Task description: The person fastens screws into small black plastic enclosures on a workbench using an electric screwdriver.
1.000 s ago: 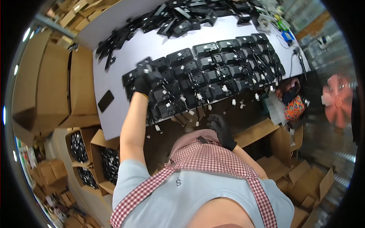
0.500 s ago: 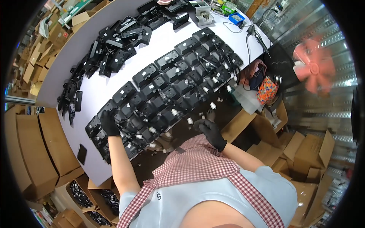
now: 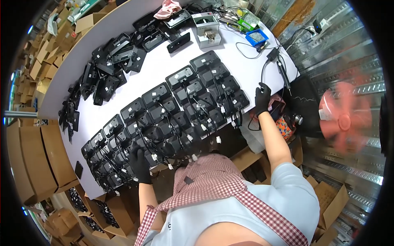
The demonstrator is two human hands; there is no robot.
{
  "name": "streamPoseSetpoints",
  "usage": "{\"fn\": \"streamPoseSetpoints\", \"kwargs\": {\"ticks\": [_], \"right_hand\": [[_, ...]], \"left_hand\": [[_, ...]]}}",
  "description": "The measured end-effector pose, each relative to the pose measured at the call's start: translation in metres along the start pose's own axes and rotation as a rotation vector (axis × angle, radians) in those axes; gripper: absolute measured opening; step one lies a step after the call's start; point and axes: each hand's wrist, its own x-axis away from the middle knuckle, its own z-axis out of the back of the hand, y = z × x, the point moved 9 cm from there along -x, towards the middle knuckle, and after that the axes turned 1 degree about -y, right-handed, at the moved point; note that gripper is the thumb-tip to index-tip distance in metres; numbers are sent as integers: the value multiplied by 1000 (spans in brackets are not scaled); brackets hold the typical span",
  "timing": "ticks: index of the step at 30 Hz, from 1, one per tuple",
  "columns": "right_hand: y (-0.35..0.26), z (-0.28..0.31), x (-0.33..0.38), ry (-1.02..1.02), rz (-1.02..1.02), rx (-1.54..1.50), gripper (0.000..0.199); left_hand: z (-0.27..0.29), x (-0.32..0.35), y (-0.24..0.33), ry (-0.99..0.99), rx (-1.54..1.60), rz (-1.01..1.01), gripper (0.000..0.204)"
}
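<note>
Rows of black plastic housings [image 3: 157, 95] with dark cables and white connectors lie across the white table [image 3: 141, 78]. My left hand [image 3: 140, 165], in a black glove, rests over the front-row housings and their cables, its fingers stretched forward. They blend into the black parts, and I see nothing held. At the table's right edge, my black-gloved right hand [image 3: 262, 98] is raised, fingers apart and partly bent, with nothing visible in them. Just beyond it lies a dark, pen-shaped electric screwdriver [image 3: 283, 74] with a cord. Several white connectors [image 3: 170, 166] hang over the front edge.
Loose black covers [image 3: 108, 61] are heaped along the far left. A grey metal box [image 3: 207, 33], a blue tray [image 3: 257, 37] of small parts and a pink cloth [image 3: 167, 9] stand at the back. A red fan [image 3: 344, 122] spins at right. Cartons [image 3: 67, 156] stand left; a phone [image 3: 79, 169] lies nearby.
My right hand has moved from near my lap up to the table's right edge. The left has shifted from the back-row housings to the front. My view has turned; the housings are spread more evenly.
</note>
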Motion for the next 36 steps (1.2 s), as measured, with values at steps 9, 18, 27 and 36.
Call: {"fn": "streamPoseSetpoints", "kwargs": {"ticks": [9,18,27,36], "right_hand": [[72,0,-10,-100,-230,131,58],[141,-49,-91,-269,-239,522,82],[134,-47,-115,-145,-146,197,61],[190,-50,-167,34,-429,-299,45]], "left_hand": [[-148,-47,53,-362,31,-51,21],[-316,-199,105,-391,-602,-556,30],[-457,-333,125,-160,-1195,-471,34],[-390,-355,67,-259,-524,-375,33]]}}
